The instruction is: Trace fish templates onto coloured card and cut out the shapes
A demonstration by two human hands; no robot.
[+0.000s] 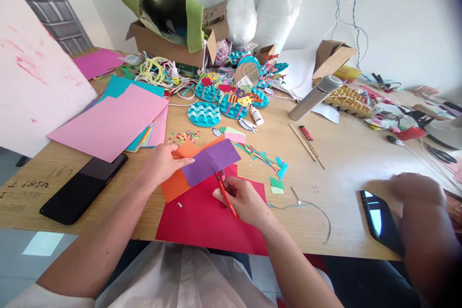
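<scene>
Two phones lie on the worktop [339,178]: a glossy black slab, the left phone [84,190], partly under a smooth pink sheet [111,120], and the right phone [380,221] near another person's hand [418,190], which is blurred. Two thin, straight sticks [302,144] rest beyond, with one cylindrical metal flask [314,98] tilted behind them. Two bulging bags [241,19] of fluffy white stuffing stand at the back. Two small green scraps [276,183], one darker, lie to the right of one flat, matte red sheet [231,231]. A heap of tiny multicoloured chips [186,136] sits past the near papers, and beyond it a round turquoise disc [204,114] carries wavy, ribbed strips in white and blue.

One oblong of purple paper [207,163] overlaps an orange sheet [175,183], both above the red one. The left grip [164,163] pinches the purple paper at its left end, thumb on top, with the orange beneath. The right grip [241,199] is closed around one pair of red-handled scissors [227,197]; the slim metal blades meet the purple paper's near edge, around its middle, between the two hands.
</scene>
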